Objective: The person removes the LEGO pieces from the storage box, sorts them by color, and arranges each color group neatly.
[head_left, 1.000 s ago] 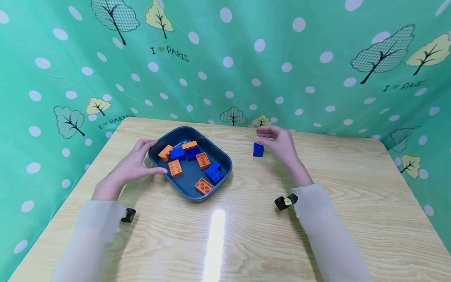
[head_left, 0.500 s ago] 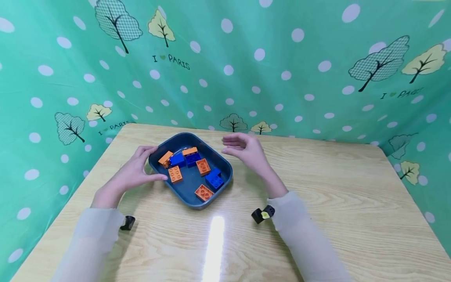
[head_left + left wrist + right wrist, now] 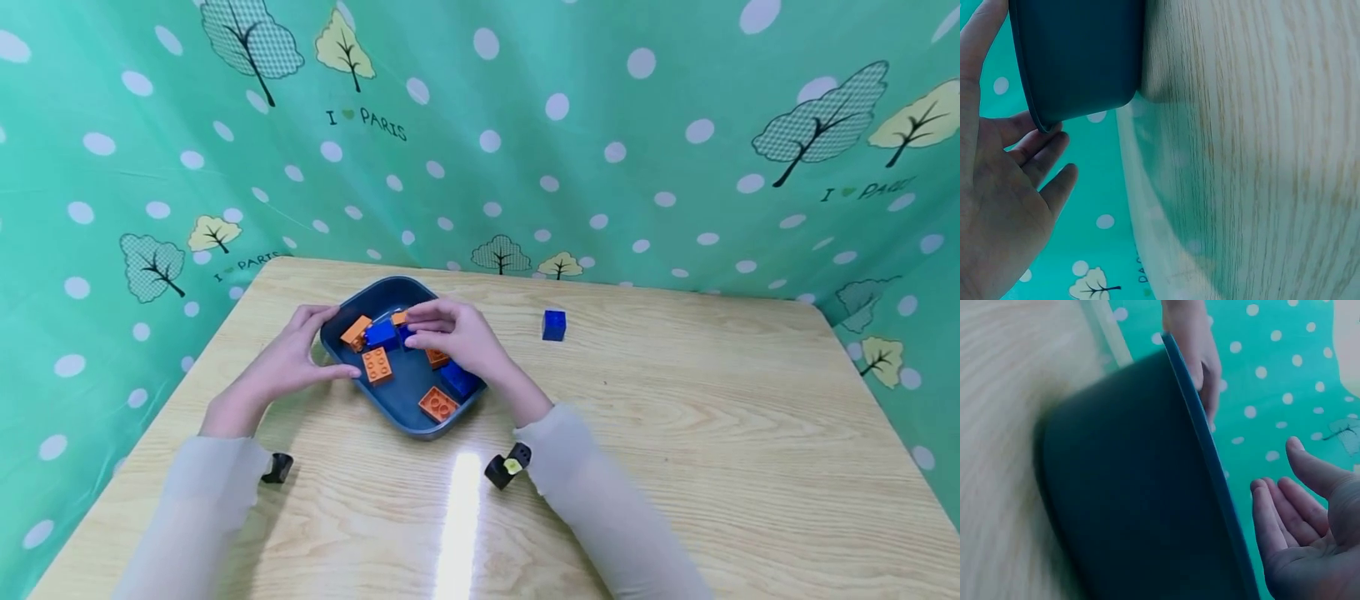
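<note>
A dark blue rounded plastic bin [image 3: 397, 421] sits on the table with several orange and blue toy building bricks inside. My left hand [image 3: 281, 367] holds its left corner, thumb and fingers spread to either side of the rim; the left wrist view shows fingertips at that rim. Over the bin's right part hovers my right hand [image 3: 461, 337], thumb apart from the fingers and nothing between them in the right wrist view. It partly hides an orange brick [image 3: 437, 357] and a blue brick [image 3: 459, 380]. Another orange brick [image 3: 377, 365] lies studs up near my left thumb.
A single blue brick [image 3: 554, 325] stands on the wooden table [image 3: 712, 433], right of the bin. Green polka-dot cloth [image 3: 450, 125] with tree prints hangs along the table's back and sides. A bright light reflection runs down the table's front middle.
My right hand has moved left from beside the blue brick to over the bin, uncovering that brick on the table. My left hand has stayed at the bin's corner.
</note>
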A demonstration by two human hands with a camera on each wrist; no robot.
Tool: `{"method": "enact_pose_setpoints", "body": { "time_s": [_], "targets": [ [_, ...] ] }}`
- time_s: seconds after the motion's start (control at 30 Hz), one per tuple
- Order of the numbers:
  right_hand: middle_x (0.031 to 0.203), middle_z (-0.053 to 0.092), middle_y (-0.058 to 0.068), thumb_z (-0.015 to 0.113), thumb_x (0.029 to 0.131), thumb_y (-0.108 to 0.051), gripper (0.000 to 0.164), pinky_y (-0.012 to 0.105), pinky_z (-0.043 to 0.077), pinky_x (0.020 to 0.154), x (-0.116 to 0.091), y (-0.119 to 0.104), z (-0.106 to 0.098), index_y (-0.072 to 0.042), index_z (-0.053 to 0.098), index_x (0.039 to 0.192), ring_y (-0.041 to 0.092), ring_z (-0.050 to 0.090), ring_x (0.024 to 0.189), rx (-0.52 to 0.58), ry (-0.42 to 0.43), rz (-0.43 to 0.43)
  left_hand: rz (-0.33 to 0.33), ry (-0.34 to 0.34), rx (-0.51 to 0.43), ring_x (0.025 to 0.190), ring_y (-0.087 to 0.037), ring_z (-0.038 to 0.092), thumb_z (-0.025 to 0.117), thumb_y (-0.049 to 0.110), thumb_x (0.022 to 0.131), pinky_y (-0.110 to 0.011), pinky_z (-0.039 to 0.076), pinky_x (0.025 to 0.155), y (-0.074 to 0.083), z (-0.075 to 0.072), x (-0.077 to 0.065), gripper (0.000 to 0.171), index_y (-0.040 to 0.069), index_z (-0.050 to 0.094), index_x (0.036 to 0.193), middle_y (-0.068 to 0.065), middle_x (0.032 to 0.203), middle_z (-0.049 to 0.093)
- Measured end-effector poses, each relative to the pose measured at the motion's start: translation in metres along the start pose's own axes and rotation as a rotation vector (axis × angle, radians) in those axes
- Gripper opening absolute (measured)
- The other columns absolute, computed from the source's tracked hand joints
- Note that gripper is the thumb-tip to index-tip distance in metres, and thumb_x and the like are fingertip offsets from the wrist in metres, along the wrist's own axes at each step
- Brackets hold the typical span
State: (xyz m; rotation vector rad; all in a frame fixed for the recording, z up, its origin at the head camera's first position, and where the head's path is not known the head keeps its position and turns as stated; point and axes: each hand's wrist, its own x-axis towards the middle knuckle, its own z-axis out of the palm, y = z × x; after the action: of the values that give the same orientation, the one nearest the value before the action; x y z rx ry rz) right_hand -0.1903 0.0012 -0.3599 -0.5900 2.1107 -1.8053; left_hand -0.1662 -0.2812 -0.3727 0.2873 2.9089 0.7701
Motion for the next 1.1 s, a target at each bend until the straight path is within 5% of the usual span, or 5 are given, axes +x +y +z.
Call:
{"method": "enact_pose_setpoints", "body": {
  "time_s": [0.47,1.1],
  "targets": [
    [0.125,0.069,0.011,0.073,0.091,-0.013,0.039,0.032,0.054,0.105,0.023,0.021,0.034,-0.004,0.065,0.128,0.021,0.066,0.116,0.041,-0.058,0.26,-0.004,-0.001,-0.002,0.141,-0.048,0.034,0.081,0.055,0.077,-0.067,0.034,0.114,-0.001,0.001,0.0,0.111,0.003,0.023,0.157,-0.023,0.158,0.024],
    [0.137,0.064,0.012,0.07,0.092,-0.008,0.046,0.033,0.052,0.108,0.031,0.023,0.042,-0.002,0.059,0.136,0.025,0.061,0.127,-0.059,-0.061,0.221,-0.005,-0.008,0.006,0.142,-0.048,0.033,0.082,0.051,0.078,-0.067,0.034,0.113,0.0,0.001,0.002,0.11,0.002,0.023,0.157,-0.023,0.158,0.024]
  ]
}}
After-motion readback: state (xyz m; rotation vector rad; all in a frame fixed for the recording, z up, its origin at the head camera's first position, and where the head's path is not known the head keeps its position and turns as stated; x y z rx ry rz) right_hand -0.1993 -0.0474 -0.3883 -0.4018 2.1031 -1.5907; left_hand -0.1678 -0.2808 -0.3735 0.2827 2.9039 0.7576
